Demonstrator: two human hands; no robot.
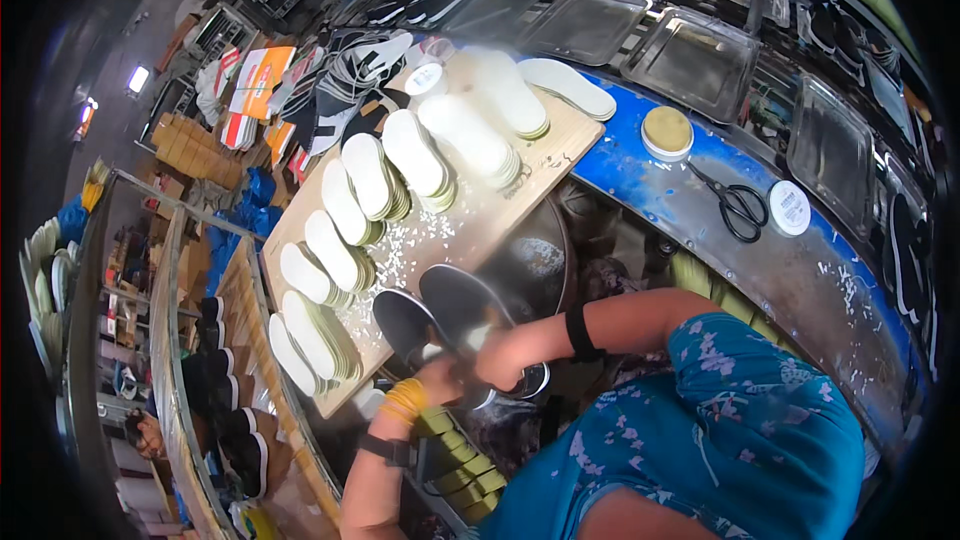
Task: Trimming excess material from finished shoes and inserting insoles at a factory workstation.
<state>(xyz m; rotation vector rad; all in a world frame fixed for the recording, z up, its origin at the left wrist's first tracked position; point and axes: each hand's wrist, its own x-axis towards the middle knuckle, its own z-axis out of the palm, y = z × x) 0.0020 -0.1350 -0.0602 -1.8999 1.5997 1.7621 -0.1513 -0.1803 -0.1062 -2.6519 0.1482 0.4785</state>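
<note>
- Currently, the two hands sit close together toward six o'clock of the view, each against a dark shoe.
- The left hand (438,382), with yellow bands (403,401) at its wrist and a dark wrist strap (388,450) below, meets the left dark shoe (400,325).
- The right hand (500,358) looks curled over the right dark shoe (458,292); blur hides the fingers of both, so I cannot tell whether either is pinching anything.
- Both shoes lie side by side just below the centre, toes pointing to about eleven o'clock, by the near edge of a pale wooden counter (555,162).
- White insoles stand in stacks along that counter, from eight o'clock round past twelve; one of the nearer stacks (335,252) lies toward nine.
- White scraps (400,240) are strewn between the stacks and the shoes.
- A round white tub (427,80) stands near eleven o'clock, beside the insoles.
- On the blue metal counter (625,155), an open tub with tan contents (667,132) sits at two o'clock, and black-handled scissors (742,212) and a white-lidded tub (789,208) lie near three.
- At eight o'clock, a rack holds more dark shoes (245,455).
</note>
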